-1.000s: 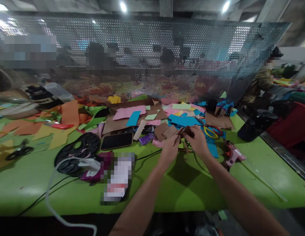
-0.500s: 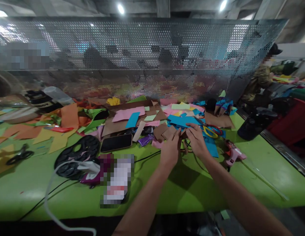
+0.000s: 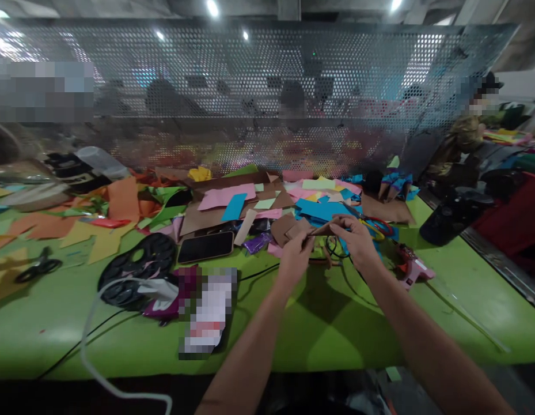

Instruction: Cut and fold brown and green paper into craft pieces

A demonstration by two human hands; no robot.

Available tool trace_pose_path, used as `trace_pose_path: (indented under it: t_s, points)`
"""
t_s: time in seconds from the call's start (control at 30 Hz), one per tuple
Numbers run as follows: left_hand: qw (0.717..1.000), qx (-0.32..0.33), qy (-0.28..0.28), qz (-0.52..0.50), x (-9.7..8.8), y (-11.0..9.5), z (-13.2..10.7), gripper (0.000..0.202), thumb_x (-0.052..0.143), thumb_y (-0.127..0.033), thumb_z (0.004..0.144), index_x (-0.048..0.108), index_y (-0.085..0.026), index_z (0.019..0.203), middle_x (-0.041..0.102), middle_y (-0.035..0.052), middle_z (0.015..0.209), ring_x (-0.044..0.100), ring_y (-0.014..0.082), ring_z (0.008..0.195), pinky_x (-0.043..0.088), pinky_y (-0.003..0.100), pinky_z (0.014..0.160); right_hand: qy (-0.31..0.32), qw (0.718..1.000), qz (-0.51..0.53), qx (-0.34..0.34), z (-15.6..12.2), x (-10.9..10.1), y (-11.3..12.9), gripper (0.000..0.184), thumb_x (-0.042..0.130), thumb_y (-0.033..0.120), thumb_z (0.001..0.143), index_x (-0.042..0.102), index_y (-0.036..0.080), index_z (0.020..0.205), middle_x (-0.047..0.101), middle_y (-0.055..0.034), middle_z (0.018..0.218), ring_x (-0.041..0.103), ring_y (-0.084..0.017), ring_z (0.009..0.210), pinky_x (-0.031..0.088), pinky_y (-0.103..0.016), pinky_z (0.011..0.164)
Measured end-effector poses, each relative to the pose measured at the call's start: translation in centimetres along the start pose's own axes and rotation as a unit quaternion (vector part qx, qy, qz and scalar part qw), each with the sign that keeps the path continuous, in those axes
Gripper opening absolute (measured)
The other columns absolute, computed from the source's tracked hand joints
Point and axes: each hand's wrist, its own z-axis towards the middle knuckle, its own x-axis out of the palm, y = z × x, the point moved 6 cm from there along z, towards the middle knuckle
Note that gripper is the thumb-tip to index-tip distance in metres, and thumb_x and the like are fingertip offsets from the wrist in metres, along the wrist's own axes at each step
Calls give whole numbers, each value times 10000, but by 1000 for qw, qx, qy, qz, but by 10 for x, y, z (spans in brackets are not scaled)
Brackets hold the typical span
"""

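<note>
A small brown strip of felt or paper (image 3: 322,229) is stretched between my two hands, above the front edge of the scrap pile. My left hand (image 3: 296,251) pinches its left end. At the other end, the fingertips of my right hand (image 3: 356,237) are closed on it. Just left of my left fingers lie brown cut pieces (image 3: 284,229). Behind the hands is a blue sheet (image 3: 319,211). Scissors with red and yellow handles (image 3: 382,229) lie beyond my right hand, partly covered by it. A dark cable loop (image 3: 336,248) shows beneath the strip.
A pink glue gun (image 3: 414,271) and a dark bottle (image 3: 442,219) are at the right. To the left lie a phone (image 3: 205,246), a tissue pack (image 3: 170,300), a black tray (image 3: 137,268) and black scissors (image 3: 39,266). A perforated metal screen (image 3: 250,75) stands behind.
My right hand has moved slightly right, away from the left, so more of the brown strip shows between them. The view has shifted a little.
</note>
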Motion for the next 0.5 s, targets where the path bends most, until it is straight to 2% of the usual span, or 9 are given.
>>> trace_pose_path:
  t_s: [0.07,0.2,0.3,0.5]
  points:
    - [1000,-7,-3,-11,-2,0,1,232,544,-297,865,701,-209,1012,691,30,830,588,192,761,437,265,717,-2,1000,15,13,0,0,-1,202,708,409,740,678,228,656,657,-69,954,596,-283,1053,469,-439,922]
    - [999,-15,-11,-51,-3,-1,1,178,543,-278,849,691,-196,902,659,15,761,559,170,722,411,246,679,4,999,44,20,-1,2,3,209,722,421,726,675,234,645,662,-61,871,609,-284,1028,473,-442,910]
    - [996,-48,-1,-76,-2,3,2,189,522,-294,849,674,-189,813,622,3,678,518,152,652,382,240,625,12,998,50,21,-2,4,6,237,720,422,726,648,229,610,649,-56,811,608,-285,1026,476,-434,890]
    - [983,-109,10,-145,-1,10,2,216,557,-351,804,655,-177,722,593,3,620,455,128,563,338,238,546,17,999,33,12,-3,2,7,184,695,370,754,663,234,635,662,-60,852,585,-288,1095,455,-437,927]
